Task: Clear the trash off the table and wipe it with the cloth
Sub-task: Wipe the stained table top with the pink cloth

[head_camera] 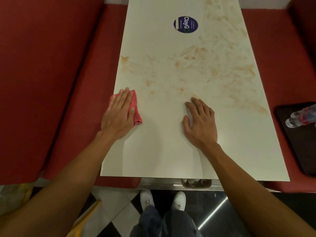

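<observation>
Item: we press the crumpled pink cloth (pixel 136 106) under the straight fingers (pixel 125 97) of our left hand (pixel 118 115), right hand (pixel 201 124) spread empty on the long white bench (pixel 162 151); orange smears (pixel 188 71) lie beyond the fingertips, so we judge firm, overlapping strokes outward best.

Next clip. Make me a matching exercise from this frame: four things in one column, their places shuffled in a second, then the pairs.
Things
1. pink cloth
2. right hand
3. round blue sticker
4. plastic bottle

Places
A. lying on the dark tray, off the table
B. stuck on the far part of the tabletop
C. under the left hand at the table's left edge
D. flat on the tabletop, fingertips at the orange-brown smears

Pairs: 1-C, 2-D, 3-B, 4-A
</observation>
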### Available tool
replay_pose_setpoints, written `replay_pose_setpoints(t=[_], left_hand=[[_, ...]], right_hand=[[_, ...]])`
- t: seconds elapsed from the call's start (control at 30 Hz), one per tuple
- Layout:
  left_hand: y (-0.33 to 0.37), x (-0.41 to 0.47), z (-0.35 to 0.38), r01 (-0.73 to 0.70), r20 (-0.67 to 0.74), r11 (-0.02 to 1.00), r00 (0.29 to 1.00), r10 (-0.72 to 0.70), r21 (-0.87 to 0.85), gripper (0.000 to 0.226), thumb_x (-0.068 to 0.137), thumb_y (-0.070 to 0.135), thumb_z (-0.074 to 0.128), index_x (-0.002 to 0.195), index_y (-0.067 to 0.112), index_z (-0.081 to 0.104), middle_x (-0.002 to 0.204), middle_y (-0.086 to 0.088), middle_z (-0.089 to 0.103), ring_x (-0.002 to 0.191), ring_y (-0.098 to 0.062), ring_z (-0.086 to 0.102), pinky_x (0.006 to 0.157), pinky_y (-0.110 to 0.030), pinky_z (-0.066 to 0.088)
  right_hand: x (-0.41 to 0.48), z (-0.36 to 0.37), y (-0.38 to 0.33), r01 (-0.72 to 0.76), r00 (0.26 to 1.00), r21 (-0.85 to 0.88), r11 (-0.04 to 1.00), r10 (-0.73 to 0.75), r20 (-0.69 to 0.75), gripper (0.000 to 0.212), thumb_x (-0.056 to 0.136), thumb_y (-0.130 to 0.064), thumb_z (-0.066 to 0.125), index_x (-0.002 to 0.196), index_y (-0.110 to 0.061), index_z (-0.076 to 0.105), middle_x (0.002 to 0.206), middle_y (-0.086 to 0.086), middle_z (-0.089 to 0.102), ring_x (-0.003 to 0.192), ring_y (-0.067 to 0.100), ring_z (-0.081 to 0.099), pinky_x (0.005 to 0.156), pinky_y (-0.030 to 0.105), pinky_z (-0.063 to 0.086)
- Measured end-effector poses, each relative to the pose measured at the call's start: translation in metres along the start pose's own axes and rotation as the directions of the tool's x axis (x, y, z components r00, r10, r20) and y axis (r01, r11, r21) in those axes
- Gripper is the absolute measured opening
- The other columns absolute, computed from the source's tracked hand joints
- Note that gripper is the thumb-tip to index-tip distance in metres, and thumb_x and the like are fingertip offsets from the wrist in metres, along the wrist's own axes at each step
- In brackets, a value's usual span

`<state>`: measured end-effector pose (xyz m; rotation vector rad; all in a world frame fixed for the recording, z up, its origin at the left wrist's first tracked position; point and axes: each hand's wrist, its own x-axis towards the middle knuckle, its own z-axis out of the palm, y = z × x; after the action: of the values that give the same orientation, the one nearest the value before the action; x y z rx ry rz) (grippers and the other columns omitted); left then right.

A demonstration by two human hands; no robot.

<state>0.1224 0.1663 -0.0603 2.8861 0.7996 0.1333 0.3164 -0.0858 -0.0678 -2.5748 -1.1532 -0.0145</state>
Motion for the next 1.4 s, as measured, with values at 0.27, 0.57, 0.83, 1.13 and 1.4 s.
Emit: replay_pose_setpoints(t=[0.27, 0.57, 0.83, 1.13, 1.4], left_hand=[[0.018, 0.066, 0.003, 0.125, 0.023, 0.992, 0.992, -0.124, -0.034, 0.069, 0.106, 0.041, 0.024, 0.168, 0.012, 0.013, 0.175, -0.009, 0.009, 0.162, -0.022, 0.004, 0.132, -0.044, 0.003], [0.003, 0.064, 0.004, 0.144, 0.011, 0.990, 0.989, -0.144, -0.005, 0.068, 0.107, 0.043, 0.019, 0.168, 0.013, 0.012, 0.176, -0.008, 0.007, 0.162, -0.022, 0.002, 0.132, -0.043, 0.000], [0.006, 0.016, 0.005, -0.024, -0.005, 1.000, 1.000, 0.024, 0.004, 0.064, 0.110, 0.043, 0.024, 0.168, 0.015, 0.015, 0.176, -0.002, 0.011, 0.162, -0.016, 0.005, 0.132, -0.043, 0.008], [0.047, 0.053, 0.008, 0.046, 0.021, 0.999, 0.999, -0.045, -0.028, 0.066, 0.108, 0.042, 0.020, 0.168, 0.014, 0.011, 0.176, -0.006, 0.007, 0.162, -0.021, 0.002, 0.132, -0.045, 0.002], [0.031, 0.065, 0.008, 0.144, 0.031, 0.990, 0.989, -0.143, -0.006, 0.069, 0.105, 0.043, 0.017, 0.168, 0.013, 0.010, 0.176, -0.007, 0.006, 0.162, -0.022, 0.001, 0.131, -0.045, 0.001]], right_hand=[[0.000, 0.000, 0.000, 0.000, 1.000, -0.004, 1.000, 0.000, -0.023, 0.053, 0.101, -0.037, 0.050, 0.152, -0.021, 0.048, 0.166, 0.001, 0.039, 0.155, 0.020, 0.030, 0.124, 0.043, 0.026], [0.000, -0.001, -0.003, 0.000, 1.000, 0.005, 1.000, 0.000, -0.028, 0.052, 0.100, -0.034, 0.052, 0.150, -0.021, 0.049, 0.165, 0.001, 0.039, 0.154, 0.021, 0.031, 0.124, 0.040, 0.025], [0.001, -0.002, -0.002, 0.004, 1.000, 0.025, 1.000, -0.004, -0.027, 0.051, 0.100, -0.035, 0.052, 0.150, -0.022, 0.049, 0.165, 0.000, 0.039, 0.155, 0.019, 0.029, 0.124, 0.041, 0.024], [0.000, 0.000, 0.000, -0.001, 1.000, 0.026, 1.000, 0.002, -0.029, 0.052, 0.100, -0.036, 0.051, 0.150, -0.022, 0.049, 0.165, 0.000, 0.039, 0.155, 0.019, 0.030, 0.124, 0.041, 0.025], [0.001, 0.000, -0.002, -0.008, 1.000, 0.024, 1.000, 0.008, -0.025, 0.052, 0.100, -0.036, 0.052, 0.150, -0.023, 0.049, 0.166, 0.000, 0.038, 0.155, 0.019, 0.029, 0.125, 0.041, 0.024]])
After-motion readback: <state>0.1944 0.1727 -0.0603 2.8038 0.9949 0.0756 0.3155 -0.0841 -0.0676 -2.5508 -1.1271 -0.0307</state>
